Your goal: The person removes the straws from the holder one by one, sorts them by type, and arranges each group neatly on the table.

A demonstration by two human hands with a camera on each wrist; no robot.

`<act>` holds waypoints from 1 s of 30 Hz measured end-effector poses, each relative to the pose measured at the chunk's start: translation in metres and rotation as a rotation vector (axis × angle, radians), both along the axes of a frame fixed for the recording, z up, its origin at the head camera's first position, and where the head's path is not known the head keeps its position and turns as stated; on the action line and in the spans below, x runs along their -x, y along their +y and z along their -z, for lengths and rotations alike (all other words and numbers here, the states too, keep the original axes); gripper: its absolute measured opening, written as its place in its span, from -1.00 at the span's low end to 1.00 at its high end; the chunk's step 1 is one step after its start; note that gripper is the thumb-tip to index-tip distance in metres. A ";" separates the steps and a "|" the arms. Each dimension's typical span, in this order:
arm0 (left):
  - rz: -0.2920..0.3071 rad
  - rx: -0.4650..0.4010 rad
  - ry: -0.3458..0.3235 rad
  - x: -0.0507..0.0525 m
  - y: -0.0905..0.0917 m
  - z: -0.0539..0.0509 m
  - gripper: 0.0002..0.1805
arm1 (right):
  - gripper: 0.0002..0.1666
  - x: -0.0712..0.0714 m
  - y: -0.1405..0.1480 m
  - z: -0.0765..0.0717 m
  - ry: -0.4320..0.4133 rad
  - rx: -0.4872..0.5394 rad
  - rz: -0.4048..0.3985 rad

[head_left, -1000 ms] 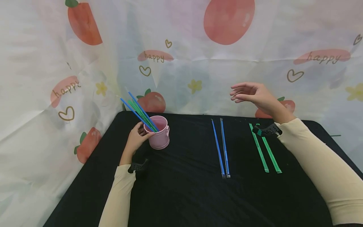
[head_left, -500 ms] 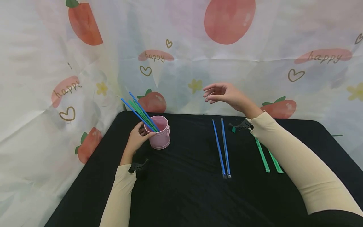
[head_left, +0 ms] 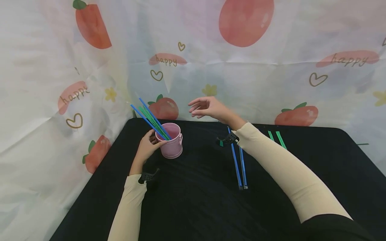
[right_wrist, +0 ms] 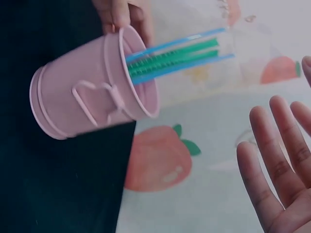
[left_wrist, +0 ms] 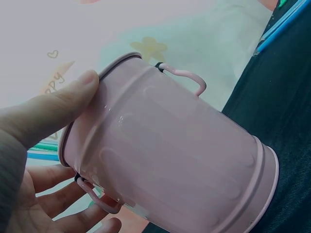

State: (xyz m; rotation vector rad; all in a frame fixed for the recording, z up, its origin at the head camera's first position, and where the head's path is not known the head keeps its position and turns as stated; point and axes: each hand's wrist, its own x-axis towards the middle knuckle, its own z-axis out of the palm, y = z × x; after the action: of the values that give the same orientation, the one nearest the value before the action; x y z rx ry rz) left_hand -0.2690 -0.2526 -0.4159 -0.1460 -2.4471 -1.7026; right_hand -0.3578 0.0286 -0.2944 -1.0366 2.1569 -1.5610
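The left hand (head_left: 146, 147) is clamping the pink bucket (head_left: 172, 149) at its rim, the thumb pressing near the edge while the fingers are curling by a small side handle (left_wrist: 99, 199). The bucket is standing upright on the black table (head_left: 193, 207), toward the person's left. Inside it, two blue straws (right_wrist: 180, 43) and some green straws (right_wrist: 175, 54) (their tops poking out) are leaning over the rim.

The right hand (head_left: 208, 107) is hovering above the table's far edge, right of the bucket, holding nothing, its fingers loosely bent and apart from the thumb. Beneath that arm, a blue pair (head_left: 236, 167) and a green pair (head_left: 281, 140) are lying on the table, the sleeve (head_left: 280, 167) partly hiding both.
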 end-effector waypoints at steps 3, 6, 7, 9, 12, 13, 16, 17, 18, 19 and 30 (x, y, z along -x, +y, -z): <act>-0.004 0.005 0.001 0.000 0.001 0.000 -0.26 | -0.53 0.000 -0.015 0.005 -0.004 -0.009 -0.013; -0.007 0.006 -0.005 -0.001 0.001 -0.001 -0.24 | -0.54 -0.001 -0.028 0.010 -0.001 -0.011 -0.017; -0.007 0.008 -0.008 -0.001 0.001 -0.001 -0.24 | -0.55 -0.002 -0.033 0.012 -0.005 -0.009 -0.019; -0.010 0.009 -0.013 -0.001 0.001 -0.001 -0.23 | -0.55 -0.003 -0.041 0.014 -0.016 -0.001 -0.020; -0.011 0.012 -0.019 -0.001 0.001 -0.002 -0.24 | -0.54 -0.003 -0.054 0.019 -0.031 0.015 -0.027; -0.010 0.014 -0.021 -0.001 0.001 -0.002 -0.24 | -0.54 -0.003 -0.057 0.020 -0.037 0.018 -0.030; -0.012 0.016 -0.032 0.000 0.000 -0.002 -0.24 | -0.57 -0.004 -0.068 0.026 -0.031 0.022 -0.038; -0.010 0.016 -0.037 0.000 0.000 -0.002 -0.24 | -0.57 -0.005 -0.071 0.028 -0.030 0.024 -0.041; -0.008 0.015 -0.040 -0.001 0.000 -0.002 -0.23 | -0.59 -0.006 -0.074 0.029 -0.025 0.024 -0.041; -0.007 0.011 -0.042 -0.001 0.000 -0.002 -0.23 | -0.60 -0.006 -0.076 0.031 -0.022 0.024 -0.041; 0.009 0.019 0.016 -0.003 -0.001 0.000 -0.12 | -0.63 -0.008 -0.102 0.050 -0.042 0.016 -0.018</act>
State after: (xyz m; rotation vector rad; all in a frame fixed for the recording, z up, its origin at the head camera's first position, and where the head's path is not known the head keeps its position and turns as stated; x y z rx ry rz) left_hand -0.2656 -0.2537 -0.4160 -0.1723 -2.4551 -1.6751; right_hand -0.3493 -0.0730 -0.3441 -1.0156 2.1050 -1.5799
